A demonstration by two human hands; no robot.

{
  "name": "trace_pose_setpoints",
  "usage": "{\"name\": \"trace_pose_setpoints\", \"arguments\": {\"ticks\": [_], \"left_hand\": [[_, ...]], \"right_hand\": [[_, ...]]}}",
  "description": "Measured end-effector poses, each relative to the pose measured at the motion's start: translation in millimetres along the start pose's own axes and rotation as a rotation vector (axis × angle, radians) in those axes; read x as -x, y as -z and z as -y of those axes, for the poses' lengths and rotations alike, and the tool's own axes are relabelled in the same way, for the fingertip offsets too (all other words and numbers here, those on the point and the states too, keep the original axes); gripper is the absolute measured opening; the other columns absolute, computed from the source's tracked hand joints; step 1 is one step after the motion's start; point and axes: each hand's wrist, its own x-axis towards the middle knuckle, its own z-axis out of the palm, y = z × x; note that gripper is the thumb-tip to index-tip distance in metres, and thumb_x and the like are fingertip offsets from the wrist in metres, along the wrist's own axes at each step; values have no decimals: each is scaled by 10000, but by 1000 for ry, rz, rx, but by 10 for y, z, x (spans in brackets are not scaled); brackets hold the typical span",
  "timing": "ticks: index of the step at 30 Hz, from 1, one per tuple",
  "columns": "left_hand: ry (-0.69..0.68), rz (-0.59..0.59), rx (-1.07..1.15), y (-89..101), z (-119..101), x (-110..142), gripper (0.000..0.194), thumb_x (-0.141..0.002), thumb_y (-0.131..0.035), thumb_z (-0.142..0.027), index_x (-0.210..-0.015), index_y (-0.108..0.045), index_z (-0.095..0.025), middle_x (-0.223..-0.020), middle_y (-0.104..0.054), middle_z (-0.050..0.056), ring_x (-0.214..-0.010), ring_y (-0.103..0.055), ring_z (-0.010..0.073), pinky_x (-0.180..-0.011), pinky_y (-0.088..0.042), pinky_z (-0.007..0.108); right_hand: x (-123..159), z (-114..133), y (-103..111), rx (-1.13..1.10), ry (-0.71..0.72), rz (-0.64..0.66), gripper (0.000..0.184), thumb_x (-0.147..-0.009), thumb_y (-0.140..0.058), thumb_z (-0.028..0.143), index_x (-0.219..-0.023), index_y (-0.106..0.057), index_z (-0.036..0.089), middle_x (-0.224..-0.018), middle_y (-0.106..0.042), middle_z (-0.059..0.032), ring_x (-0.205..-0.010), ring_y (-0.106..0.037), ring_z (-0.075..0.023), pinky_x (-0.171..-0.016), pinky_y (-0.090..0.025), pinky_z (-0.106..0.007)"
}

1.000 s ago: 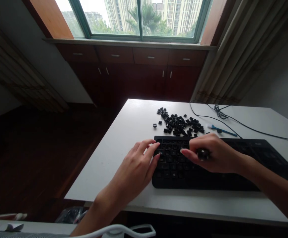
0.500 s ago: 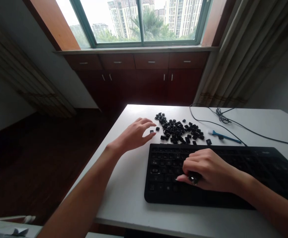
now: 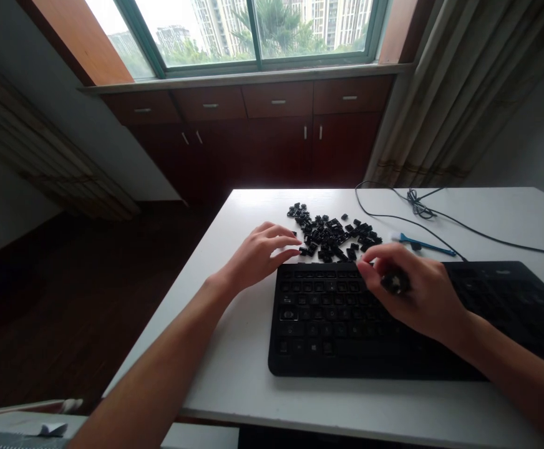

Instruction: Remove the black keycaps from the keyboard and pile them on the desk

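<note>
A black keyboard [image 3: 365, 368] lies along the front of the white table, with bare sockets showing on its left part. Just beyond its back edge is a loose heap of black keycaps [image 3: 328, 234]. My left hand [image 3: 265, 252] rests at the left side of this heap, fingers apart, thumb and index fingertips beside the nearest keycaps. Over the middle of the keyboard, my right hand [image 3: 422, 290] is curled, with a dark piece that looks like a black keycap [image 3: 396, 282] in its fingers. Its thumb and index tips come close together near the heap.
A blue tool [image 3: 426, 244] with a pale tip lies behind the keyboard. The black cable [image 3: 478, 239] runs across the back right of the table [image 3: 225, 386]. Beyond stands a dark red cabinet [image 3: 253, 149] under a window.
My right hand has lifted from the keyboard's left keys and moved up toward the keycap heap. My left hand has shifted slightly right, closer to the heap. The view has tilted a little.
</note>
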Motion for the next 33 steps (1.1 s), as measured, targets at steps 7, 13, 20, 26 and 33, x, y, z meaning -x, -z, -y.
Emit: {"name": "trace_pose_setpoints", "arguments": {"ticks": [7,13,20,26,33], "left_hand": [[22,-41,12,-55,39,0,201,-941,-633,-345,-1104,-735,-289,-1114,-703,33,-1066,-592,216,-884,-529,397],[12,-40,30,-62,53,2,230,-939,-636,-339,-1153,-718,-313,-1125,-694,35,-1075,-587,214,-862,-541,386],[-8,-40,57,-72,86,-14,180,-924,-655,-352,-1077,-744,-321,-1105,-709,19,-1070,-595,205,-874,-542,380],[8,-51,67,-40,80,-38,179,-884,-693,-404,-1006,-759,-291,-1102,-711,37,-1077,-604,231,-890,-546,422],[63,4,-24,234,222,81,429,-861,-681,-525,-1204,-680,-267,-1182,-689,62,-1138,-598,257,-944,-538,441]], "right_hand": [[-91,-49,117,146,-120,-120,139,-899,-643,257,-1033,-612,236,-707,-639,43,-548,-585,-92,-585,-467,-225],[-206,-295,317,280,-291,-124,199,-898,-634,323,-1079,-668,247,-779,-686,6,-652,-642,-153,-648,-486,-276],[-150,-532,230,270,-288,119,175,-887,-619,311,-1027,-701,243,-1038,-734,-31,-895,-684,-224,-792,-511,-337],[-284,-487,195,289,-364,335,230,-902,-595,427,-926,-722,237,-928,-743,-44,-801,-671,-220,-701,-500,-330],[-424,-525,166,376,-306,462,239,-867,-632,427,-1006,-726,256,-925,-754,-38,-799,-678,-217,-654,-484,-307]]}}
